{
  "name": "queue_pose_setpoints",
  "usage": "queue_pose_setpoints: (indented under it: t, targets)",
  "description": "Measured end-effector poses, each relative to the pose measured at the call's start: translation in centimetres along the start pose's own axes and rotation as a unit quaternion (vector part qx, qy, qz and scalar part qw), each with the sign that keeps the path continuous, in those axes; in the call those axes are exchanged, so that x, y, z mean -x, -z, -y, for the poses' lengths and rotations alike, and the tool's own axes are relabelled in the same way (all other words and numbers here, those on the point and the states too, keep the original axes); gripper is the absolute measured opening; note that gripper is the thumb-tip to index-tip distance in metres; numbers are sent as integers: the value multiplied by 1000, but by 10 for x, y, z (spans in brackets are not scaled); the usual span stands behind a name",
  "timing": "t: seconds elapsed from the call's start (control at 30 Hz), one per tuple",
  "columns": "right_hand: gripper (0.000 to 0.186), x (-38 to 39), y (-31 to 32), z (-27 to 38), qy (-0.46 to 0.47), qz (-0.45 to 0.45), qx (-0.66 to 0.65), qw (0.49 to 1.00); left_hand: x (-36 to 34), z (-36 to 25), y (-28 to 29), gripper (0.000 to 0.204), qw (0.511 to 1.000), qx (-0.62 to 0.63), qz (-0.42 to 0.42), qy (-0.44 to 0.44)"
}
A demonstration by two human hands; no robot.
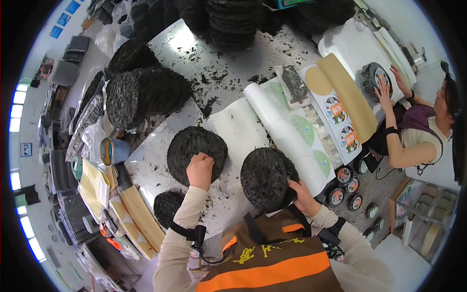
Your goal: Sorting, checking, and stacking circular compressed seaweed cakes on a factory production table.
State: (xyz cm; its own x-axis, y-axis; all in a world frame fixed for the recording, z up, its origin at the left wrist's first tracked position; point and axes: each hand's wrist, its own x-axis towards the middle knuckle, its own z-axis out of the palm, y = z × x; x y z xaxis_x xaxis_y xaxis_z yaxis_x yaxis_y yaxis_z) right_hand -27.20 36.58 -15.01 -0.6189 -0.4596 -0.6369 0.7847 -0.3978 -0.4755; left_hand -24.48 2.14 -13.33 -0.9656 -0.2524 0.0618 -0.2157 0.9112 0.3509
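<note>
On desk (160, 160): two dark round discs
Left hand (200, 170): fingers curled, pressing left disc (196, 148)
Right hand (300, 192): gripping right disc (266, 177) edge

Right hand (300, 193): its fingertips are tucked out of sight behind the edge of the dark round cake (266, 176) it grips. Under the left hand (200, 170), part of the flat dark disc (196, 152) is covered. Below that wrist, a third dark disc (167, 206) is half hidden by the sleeve.

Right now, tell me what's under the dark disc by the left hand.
The disc lies on a white sheet strewn with dark crumbs. Anything directly beneath it is covered.
</note>
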Motion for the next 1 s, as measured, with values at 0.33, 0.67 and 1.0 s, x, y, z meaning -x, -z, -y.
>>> queue_pose_setpoints:
  t: [0.33,0.67,1.0]
  targets:
    - [37,1,18,8,15,-11,-16,1000,-14,-2,-8,6,978,-131,127,-98]
    - [35,1,8,0,20,-39,-44,998,-7,38,34,58,995,-2,-103,13]
    - [33,-9,-11,-38,-41,-10,-31,999,22,81,21,76,951,59,-84,292]
